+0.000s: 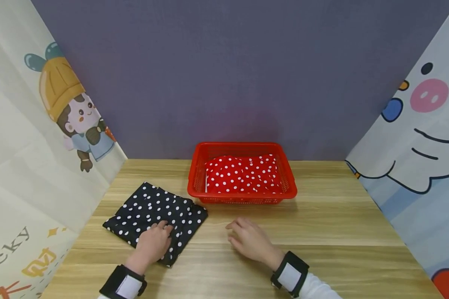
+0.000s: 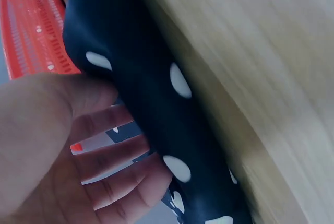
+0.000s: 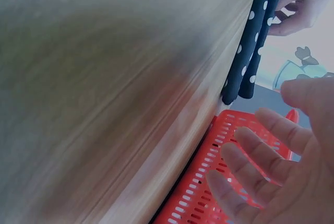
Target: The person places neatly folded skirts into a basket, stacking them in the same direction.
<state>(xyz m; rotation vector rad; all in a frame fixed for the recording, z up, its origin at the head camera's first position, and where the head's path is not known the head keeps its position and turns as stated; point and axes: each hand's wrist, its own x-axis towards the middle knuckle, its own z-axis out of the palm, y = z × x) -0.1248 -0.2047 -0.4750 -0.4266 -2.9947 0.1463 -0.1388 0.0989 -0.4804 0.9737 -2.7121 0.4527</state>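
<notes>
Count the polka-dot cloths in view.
2. A black cloth lies folded on the table under the left hand; a red cloth fills the basket. More may be hidden beneath it.

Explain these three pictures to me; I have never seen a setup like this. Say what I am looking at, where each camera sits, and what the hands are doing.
There is no machine here: a person works at a wooden table with two bare hands, a camera strapped to each wrist and a third worn on the head. The wide picture is the head view, looking down at the table. The two blurry close-ups come from the wrists.

On the table lies a folded black polka-dot cloth. Behind it stands a red plastic basket holding a red polka-dot cloth.

The left hand rests on the black cloth; its wrist view shows the fingers against the fabric. The right hand is open over the bare table, fingers spread, holding nothing.
</notes>
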